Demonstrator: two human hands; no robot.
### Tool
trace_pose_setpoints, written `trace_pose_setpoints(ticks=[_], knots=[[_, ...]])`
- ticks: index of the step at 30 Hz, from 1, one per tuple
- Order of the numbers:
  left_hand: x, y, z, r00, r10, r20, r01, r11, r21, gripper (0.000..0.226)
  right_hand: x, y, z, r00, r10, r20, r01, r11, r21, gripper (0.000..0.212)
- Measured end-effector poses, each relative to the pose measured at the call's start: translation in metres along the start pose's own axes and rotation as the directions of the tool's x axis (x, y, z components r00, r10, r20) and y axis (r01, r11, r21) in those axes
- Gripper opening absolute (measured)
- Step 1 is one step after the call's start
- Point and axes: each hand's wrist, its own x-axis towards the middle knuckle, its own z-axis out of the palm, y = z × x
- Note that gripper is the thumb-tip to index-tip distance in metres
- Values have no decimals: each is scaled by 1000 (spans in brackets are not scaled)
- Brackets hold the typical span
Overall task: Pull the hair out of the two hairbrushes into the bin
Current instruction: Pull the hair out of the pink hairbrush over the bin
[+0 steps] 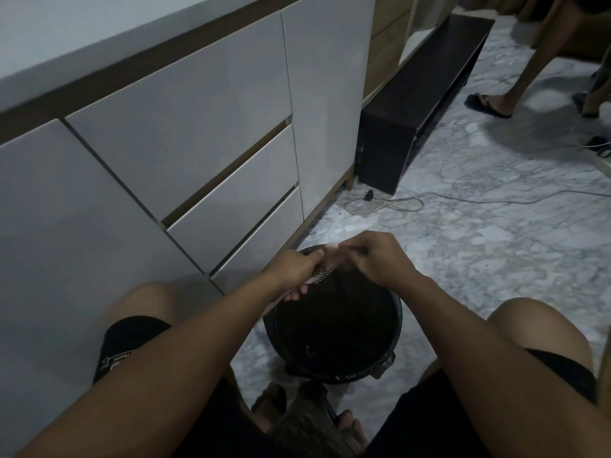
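Observation:
A round black bin (393, 328) stands on the floor between my knees. Over its far rim my left hand (299, 269) grips a pale comb-like hairbrush (325, 272) with fine teeth pointing right. My right hand (380, 259) is closed on a tuft of hair (334, 250) at the brush's far end, fingers pinched together just above the teeth. A second hairbrush is not visible. The inside of the bin is dark and its contents cannot be made out.
White cabinet drawers (198, 153) run along the left. A dark low bench (420, 104) sits beyond, with a pale cable (390, 203) looped on the marble floor. Another person's legs in sandals (489, 104) stand at the far right. My feet (350, 428) are below the bin.

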Motion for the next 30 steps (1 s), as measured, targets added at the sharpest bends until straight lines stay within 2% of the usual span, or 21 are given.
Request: trace_pose_setpoints(ticks=[3, 6, 9, 11, 13, 16, 20, 25, 30], knots=[[1, -3, -2, 1000, 14, -1, -14, 1000, 19, 63, 2, 5, -5, 986, 151, -72, -151, 988, 2, 17], [3, -8, -4, 1000, 15, 0, -15, 999, 43, 62, 3, 14, -7, 974, 208, -94, -213, 976, -47, 22], [3, -11, -4, 1000, 7, -6, -7, 999, 44, 62, 2, 15, -8, 973, 232, 15, -231, 972, -52, 35], [3, -10, -3, 1000, 6, -17, -5, 999, 51, 63, 0, 10, -7, 969, 208, 131, -209, 978, -7, 51], [3, -7, -1, 1000, 8, -23, -7, 998, 56, 62, -4, 3, -3, 974, 158, 164, -166, 985, 39, 59], [4, -1, 0, 1000, 20, -24, -19, 998, 59, 62, -5, -8, 3, 994, 51, 98, -55, 998, 34, 50], [4, 3, 0, 999, 48, -18, -46, 995, 89, 64, -4, -11, 5, 998, -51, 48, 54, 997, -55, 19], [5, -1, -5, 999, 40, -2, -39, 992, 123, 66, 0, -4, -6, 987, 152, -49, -155, 986, -56, 13], [4, -2, -12, 1000, 25, -9, -24, 993, 112, 63, -1, 4, -6, 974, 223, -45, -226, 971, -81, 17]])
